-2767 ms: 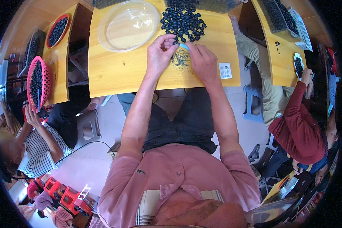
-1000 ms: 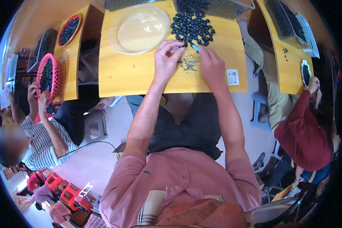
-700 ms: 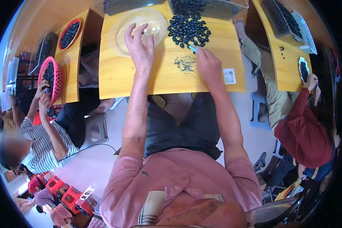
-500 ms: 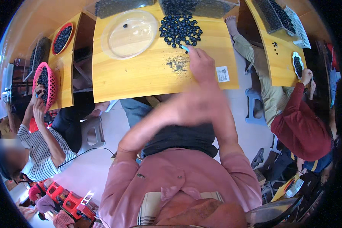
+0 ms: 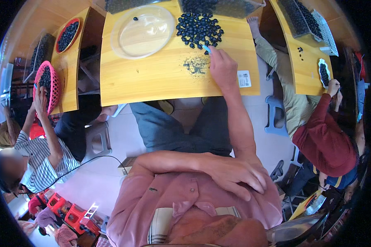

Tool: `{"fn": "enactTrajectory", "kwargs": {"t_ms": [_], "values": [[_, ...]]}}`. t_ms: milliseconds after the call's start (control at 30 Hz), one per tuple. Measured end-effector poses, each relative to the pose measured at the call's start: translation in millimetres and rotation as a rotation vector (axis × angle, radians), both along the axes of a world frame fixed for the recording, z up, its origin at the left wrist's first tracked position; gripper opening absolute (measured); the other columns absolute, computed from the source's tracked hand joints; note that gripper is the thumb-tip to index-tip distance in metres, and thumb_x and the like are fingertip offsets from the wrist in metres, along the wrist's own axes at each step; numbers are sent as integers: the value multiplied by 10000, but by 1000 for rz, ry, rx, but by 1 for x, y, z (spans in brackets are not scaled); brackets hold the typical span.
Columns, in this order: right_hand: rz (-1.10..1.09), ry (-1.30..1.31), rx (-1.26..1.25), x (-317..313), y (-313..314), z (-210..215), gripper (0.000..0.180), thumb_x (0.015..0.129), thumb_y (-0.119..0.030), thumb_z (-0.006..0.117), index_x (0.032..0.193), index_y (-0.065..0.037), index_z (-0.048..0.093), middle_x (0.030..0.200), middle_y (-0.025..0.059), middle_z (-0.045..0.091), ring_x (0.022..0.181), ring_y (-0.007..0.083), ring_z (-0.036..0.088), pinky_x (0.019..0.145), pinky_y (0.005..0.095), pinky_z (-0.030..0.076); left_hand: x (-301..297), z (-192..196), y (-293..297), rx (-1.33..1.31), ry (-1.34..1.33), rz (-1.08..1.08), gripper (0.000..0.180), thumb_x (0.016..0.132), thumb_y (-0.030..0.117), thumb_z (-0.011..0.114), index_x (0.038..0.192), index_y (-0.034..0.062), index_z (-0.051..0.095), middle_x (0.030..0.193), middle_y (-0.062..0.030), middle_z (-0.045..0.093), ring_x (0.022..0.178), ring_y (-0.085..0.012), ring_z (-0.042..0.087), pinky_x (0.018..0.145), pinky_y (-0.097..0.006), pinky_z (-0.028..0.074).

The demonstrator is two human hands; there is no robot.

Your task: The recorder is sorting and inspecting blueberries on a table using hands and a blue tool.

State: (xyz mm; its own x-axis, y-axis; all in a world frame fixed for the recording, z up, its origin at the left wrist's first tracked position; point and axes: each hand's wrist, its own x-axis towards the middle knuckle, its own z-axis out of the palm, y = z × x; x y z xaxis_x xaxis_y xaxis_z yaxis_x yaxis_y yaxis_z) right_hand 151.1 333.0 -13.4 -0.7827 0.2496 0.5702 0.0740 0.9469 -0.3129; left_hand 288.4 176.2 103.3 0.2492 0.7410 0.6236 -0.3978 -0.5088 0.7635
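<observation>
Right hand (image 5: 222, 68) at the pile of small dark round berries (image 5: 198, 29).
I see it pinching a small light-blue tool (image 5: 206, 49) just below them; left hand (image 5: 235, 175) lies spread, empty, on my pink shirt (image 5: 185, 197).

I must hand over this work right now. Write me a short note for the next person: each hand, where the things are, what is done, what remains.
Left hand: empty, resting on the chest.
Right hand: on the yellow wooden table, holding a small light-blue tool beside the pile of dark round berries.
Done: one berry lies in the clear round plastic plate.
Left: the pile is unsorted.
</observation>
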Motion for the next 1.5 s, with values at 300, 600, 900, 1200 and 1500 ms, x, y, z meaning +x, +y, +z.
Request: {"fn": "enactTrajectory", "kwargs": {"t_ms": [300, 600, 900, 1200, 1500], "values": [[-60, 158, -148, -1, 5, 1, 262, 939, -91, 658, 1197, -81, 702, 912, 121, 696, 810, 336, 697, 700, 458, 553, 7, 15, 16, 214, -160, -75, 620, 1011, 472, 650, 1305, -73, 628, 1319, -265, 631, 1239, -429, 607, 1070, -491, 473], [-208, 253, -378, 9, 7, -1, 219, 941, -69, 649, 1144, -37, 723, 952, 162, 710, 849, 365, 699, 750, 443, 556, 14, 0, -2, 92, -168, -26, 530, 994, 394, 682, 1287, -47, 651, 1270, -226, 685, 1205, -402, 634, 1038, -485, 494], [-103, 381, -471, -13, 5, 4, 261, 969, -218, 623, 1097, -23, 740, 1002, 219, 734, 915, 422, 712, 821, 486, 576, -12, -5, -10, 50, -89, 37, 726, 986, 579, 631, 1369, -36, 613, 1353, -211, 653, 1258, -370, 631, 1061, -521, 477], [-156, 367, -375, -14, 11, -9, 220, 901, -132, 681, 1106, -78, 741, 945, 147, 730, 853, 363, 713, 743, 470, 570, 1, 7, -8, 36, 54, 91, 794, 965, 595, 636, 1469, -9, 528, 1500, -199, 552, 1373, -405, 539, 1150, -554, 385], [-233, 419, -572, 5, 15, 1, 210, 934, -100, 680, 1118, -10, 728, 940, 171, 729, 839, 340, 720, 744, 416, 557, 1, -7, -10, 61, 63, 115, 699, 1004, 543, 620, 1438, 0, 551, 1438, -184, 603, 1358, -370, 550, 1143, -551, 377]]}}
